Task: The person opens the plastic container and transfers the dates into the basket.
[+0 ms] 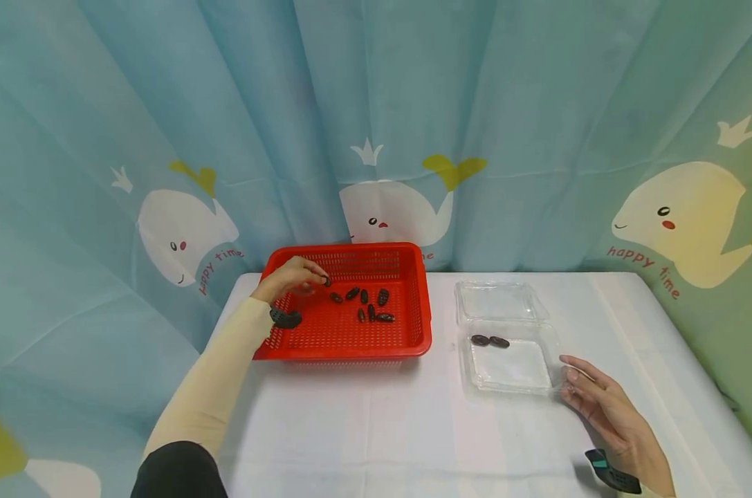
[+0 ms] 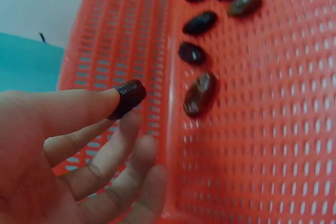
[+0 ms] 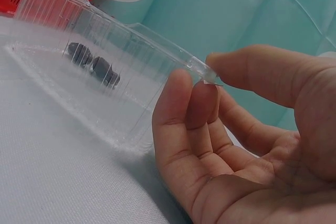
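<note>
My left hand (image 1: pixel 295 275) is over the left side of a red plastic basket (image 1: pixel 422 311), pinching a dark brown date (image 2: pixel 130 98) between thumb and fingertips. Several more dates (image 2: pixel 200 94) lie scattered on the basket's floor, right of that hand. On the right, a clear plastic clamshell box (image 1: pixel 519 363) stands with its lid (image 1: pixel 497 302) folded back away from me. Two dates (image 3: pixel 92 64) lie end to end inside it, near its back left corner. My right hand (image 1: pixel 606 408) holds the box's right rim between thumb and fingers, as the right wrist view shows.
A white cloth covers the table (image 1: pixel 376 422). Close behind the basket and box hangs a blue curtain (image 1: pixel 525 138) with whale prints, which also runs along both sides. The basket's raised walls surround the dates.
</note>
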The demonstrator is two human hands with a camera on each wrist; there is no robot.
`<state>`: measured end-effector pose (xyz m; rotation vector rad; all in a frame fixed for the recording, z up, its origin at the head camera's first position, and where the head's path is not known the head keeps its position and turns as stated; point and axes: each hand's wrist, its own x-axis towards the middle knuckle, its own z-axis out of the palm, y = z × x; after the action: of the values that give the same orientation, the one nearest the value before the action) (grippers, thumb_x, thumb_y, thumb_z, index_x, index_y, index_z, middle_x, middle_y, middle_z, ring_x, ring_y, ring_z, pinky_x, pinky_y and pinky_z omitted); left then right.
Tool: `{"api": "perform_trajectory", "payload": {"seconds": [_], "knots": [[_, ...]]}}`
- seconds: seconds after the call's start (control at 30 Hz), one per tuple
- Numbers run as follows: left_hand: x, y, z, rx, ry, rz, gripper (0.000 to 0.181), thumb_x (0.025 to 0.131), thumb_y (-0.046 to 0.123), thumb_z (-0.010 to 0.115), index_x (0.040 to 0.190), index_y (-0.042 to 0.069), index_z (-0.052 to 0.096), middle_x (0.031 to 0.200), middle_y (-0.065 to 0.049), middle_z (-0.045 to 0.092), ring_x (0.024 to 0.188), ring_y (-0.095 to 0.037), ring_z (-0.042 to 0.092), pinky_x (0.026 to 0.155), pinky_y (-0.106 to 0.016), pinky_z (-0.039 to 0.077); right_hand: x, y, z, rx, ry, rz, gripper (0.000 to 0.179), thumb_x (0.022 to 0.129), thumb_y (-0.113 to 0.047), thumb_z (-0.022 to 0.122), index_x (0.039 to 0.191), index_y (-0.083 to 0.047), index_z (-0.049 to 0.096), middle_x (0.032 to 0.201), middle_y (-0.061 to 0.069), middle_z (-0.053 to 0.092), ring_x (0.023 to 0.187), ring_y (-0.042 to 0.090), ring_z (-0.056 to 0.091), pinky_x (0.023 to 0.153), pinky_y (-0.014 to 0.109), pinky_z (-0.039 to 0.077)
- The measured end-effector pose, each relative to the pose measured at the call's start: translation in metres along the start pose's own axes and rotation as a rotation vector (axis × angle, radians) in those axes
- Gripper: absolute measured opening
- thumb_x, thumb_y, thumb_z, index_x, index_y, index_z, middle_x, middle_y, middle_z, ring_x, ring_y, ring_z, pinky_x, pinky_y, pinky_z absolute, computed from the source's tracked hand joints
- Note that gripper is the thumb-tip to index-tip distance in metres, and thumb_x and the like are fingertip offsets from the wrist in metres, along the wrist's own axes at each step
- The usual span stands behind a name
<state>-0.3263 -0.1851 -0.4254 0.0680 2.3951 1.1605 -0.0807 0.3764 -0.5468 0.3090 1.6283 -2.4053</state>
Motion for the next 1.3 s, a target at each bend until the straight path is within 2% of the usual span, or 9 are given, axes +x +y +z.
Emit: {"api": "perform_trajectory", "payload": {"seconds": [0.1,0.23,0.4,0.57,0.7,0.87,1.1,1.2,1.3], "knots": [[0.004,-0.005,0.003,0.121,0.038,0.046,0.028,0.102,0.009,0.063,0.122,-0.009,0.071,0.12,-0.021,0.071,0.076,-0.016,0.058,0.076,-0.028,0.054,0.0,0.001,0.0,-0.007,0.014,0.008,0.035,0.109,-0.007,0.051,0.116,-0.033,0.073,0.096,-0.01,0.067,0.086,0.006,0.065,0.08,0.023,0.06],[0.01,-0.011,0.009,0.256,0.077,0.074,0.024,0.097,0.005,0.064,0.112,-0.011,0.074,0.108,-0.021,0.074,0.074,-0.015,0.051,0.065,-0.022,0.043,0.0,0.0,0.001,-0.023,0.03,0.018,0.034,0.109,-0.008,0.053,0.115,-0.035,0.073,0.096,-0.01,0.066,0.086,0.006,0.064,0.08,0.022,0.059],[0.015,-0.015,0.013,0.31,0.067,0.037,0.023,0.096,0.005,0.065,0.111,-0.008,0.075,0.095,-0.014,0.072,0.07,-0.015,0.052,0.061,-0.022,0.044,0.001,0.0,0.002,-0.023,0.026,0.023,0.035,0.109,-0.008,0.052,0.115,-0.035,0.073,0.097,-0.012,0.066,0.085,0.005,0.065,0.08,0.022,0.059],[0.018,-0.016,0.016,0.387,0.064,0.023,0.022,0.097,0.008,0.067,0.112,-0.006,0.076,0.105,-0.018,0.075,0.071,-0.015,0.058,0.063,-0.025,0.051,0.001,0.0,0.001,-0.017,0.001,0.015,0.035,0.109,-0.007,0.051,0.117,-0.035,0.072,0.099,-0.012,0.066,0.087,0.004,0.065,0.081,0.022,0.059],[0.024,-0.017,0.016,0.386,0.064,0.011,0.021,0.096,0.008,0.07,0.112,-0.003,0.077,0.109,-0.019,0.076,0.075,-0.018,0.062,0.069,-0.029,0.056,0.001,0.001,-0.001,-0.011,-0.007,0.001,0.035,0.109,-0.006,0.05,0.118,-0.032,0.072,0.1,-0.011,0.066,0.087,0.005,0.065,0.081,0.023,0.06],[0.031,-0.025,0.016,0.361,0.074,0.028,0.017,0.095,0.007,0.071,0.107,-0.001,0.079,0.098,-0.015,0.075,0.073,-0.019,0.061,0.068,-0.03,0.056,0.002,0.002,-0.001,-0.012,-0.006,-0.007,0.036,0.109,-0.005,0.05,0.118,-0.032,0.072,0.101,-0.011,0.067,0.089,0.005,0.066,0.081,0.023,0.06],[0.026,-0.028,0.02,0.318,0.126,0.035,0.021,0.099,0.009,0.067,0.114,-0.004,0.075,0.106,-0.018,0.074,0.078,-0.017,0.059,0.068,-0.024,0.05,0.002,0.002,-0.002,-0.01,-0.009,-0.011,0.036,0.109,-0.006,0.05,0.118,-0.032,0.073,0.101,-0.01,0.067,0.088,0.006,0.066,0.081,0.023,0.06],[0.025,-0.029,0.021,0.33,0.139,0.046,0.022,0.101,0.01,0.065,0.115,-0.004,0.074,0.103,-0.017,0.073,0.076,-0.016,0.057,0.066,-0.022,0.047,0.002,0.002,-0.002,-0.016,0.001,-0.01,0.035,0.109,-0.006,0.05,0.118,-0.032,0.073,0.1,-0.011,0.066,0.088,0.006,0.065,0.08,0.023,0.059],[0.025,-0.03,0.02,0.339,0.15,0.05,0.024,0.102,0.011,0.062,0.117,-0.005,0.073,0.101,-0.017,0.072,0.074,-0.018,0.058,0.066,-0.025,0.048,0.001,0.002,-0.002,-0.018,0.006,-0.007,0.035,0.109,-0.006,0.051,0.118,-0.033,0.072,0.1,-0.011,0.066,0.088,0.005,0.066,0.081,0.022,0.059]]}}
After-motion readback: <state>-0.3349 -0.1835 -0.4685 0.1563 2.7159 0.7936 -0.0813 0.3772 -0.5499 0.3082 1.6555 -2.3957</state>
